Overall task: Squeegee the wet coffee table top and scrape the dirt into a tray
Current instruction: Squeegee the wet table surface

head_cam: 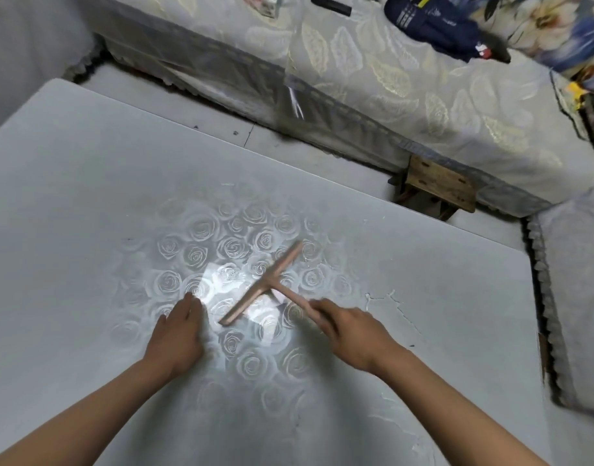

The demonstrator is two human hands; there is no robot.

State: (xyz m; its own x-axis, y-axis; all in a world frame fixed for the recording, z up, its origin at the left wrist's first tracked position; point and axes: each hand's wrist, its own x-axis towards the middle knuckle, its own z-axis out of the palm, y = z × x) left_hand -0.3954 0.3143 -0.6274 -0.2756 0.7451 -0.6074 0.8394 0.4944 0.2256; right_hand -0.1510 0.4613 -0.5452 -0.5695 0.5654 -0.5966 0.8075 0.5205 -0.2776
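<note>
A pink T-shaped squeegee (pixel 267 284) lies with its blade on the grey rose-patterned coffee table top (pixel 87 196), slanting from lower left to upper right. My right hand (pixel 351 332) grips its handle from the right. My left hand (pixel 177 331) rests flat on the table just left of the blade's lower end, fingers straight. A bright wet glare patch shows under the blade. No tray is in view.
A sofa (pixel 406 89) with a leaf-patterned cover runs along the far side, with dark bags and a remote on it. A small wooden stool (pixel 440 186) stands between sofa and table. A cushioned seat (pixel 574 297) sits at right. White cracks mark the table's right part.
</note>
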